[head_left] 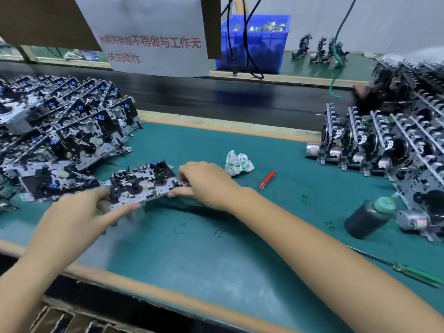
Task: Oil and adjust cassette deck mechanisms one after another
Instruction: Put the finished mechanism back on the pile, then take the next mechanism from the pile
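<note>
A white paper sheet (153, 34) hangs above the far edge of the worktop, toward its left half, and carries red Chinese print in two lines. The upper line reads "录制开始后不得做与工作无", though its first characters are faint and blurred, so that part of the reading is uncertain. The lower line reads "关的动作", also somewhat blurred. The crumpled white wrapper (239, 162) near the middle of the worktop bears green markings too small to read. Faint green marks on the green mat (216, 260) near its right edge cannot be made out as characters.
</note>
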The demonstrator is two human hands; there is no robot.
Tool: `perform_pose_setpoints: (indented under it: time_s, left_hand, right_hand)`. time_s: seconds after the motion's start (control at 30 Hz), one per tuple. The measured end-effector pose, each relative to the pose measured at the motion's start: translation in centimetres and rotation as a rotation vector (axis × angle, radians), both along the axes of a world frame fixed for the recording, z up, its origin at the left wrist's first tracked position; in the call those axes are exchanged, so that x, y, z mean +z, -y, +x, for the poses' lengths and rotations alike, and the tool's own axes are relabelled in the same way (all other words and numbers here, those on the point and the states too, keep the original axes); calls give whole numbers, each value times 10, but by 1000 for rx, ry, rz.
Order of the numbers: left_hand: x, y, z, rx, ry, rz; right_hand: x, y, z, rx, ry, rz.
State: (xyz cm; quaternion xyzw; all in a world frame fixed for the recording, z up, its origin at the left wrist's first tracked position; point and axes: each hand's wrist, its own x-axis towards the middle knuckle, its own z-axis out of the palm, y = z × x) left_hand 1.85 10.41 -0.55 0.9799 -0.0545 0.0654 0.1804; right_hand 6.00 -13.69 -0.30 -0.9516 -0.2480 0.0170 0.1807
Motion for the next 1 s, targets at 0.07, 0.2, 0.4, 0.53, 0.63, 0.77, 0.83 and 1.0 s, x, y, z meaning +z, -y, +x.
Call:
perform_pose_setpoints:
  time_s: [0.07,0.2,0.4,0.53,0.63,0.77,0.83,1.0]
  left_hand:
    - [13,17,-5,-106,10,-135]
    - [35,67,-19,-305,-173,-467]
    - [17,148,-25,-572,-646,-588]
    - [-1,191,-29,-552,-882,-517]
    - [-9,206,-31,-529,-1001,-491]
    - [-9,208,-33,-527,-1017,-514]
    - [-18,201,-37,-528,-729,-501]
    - [-33,185,-41,-780,-171,-477]
  right_hand:
    - [14,28,-24,-37,20,117]
    - [35,77,-83,-171,118,407]
    - [20,138,-153,-402,132,493]
    - [-4,173,-172,-573,-136,606]
    - [-16,190,-171,-646,-298,591]
    - [-27,194,-172,-753,-295,453]
    - [-32,189,-173,-819,-176,416]
    - [-40,184,-178,-903,29,557]
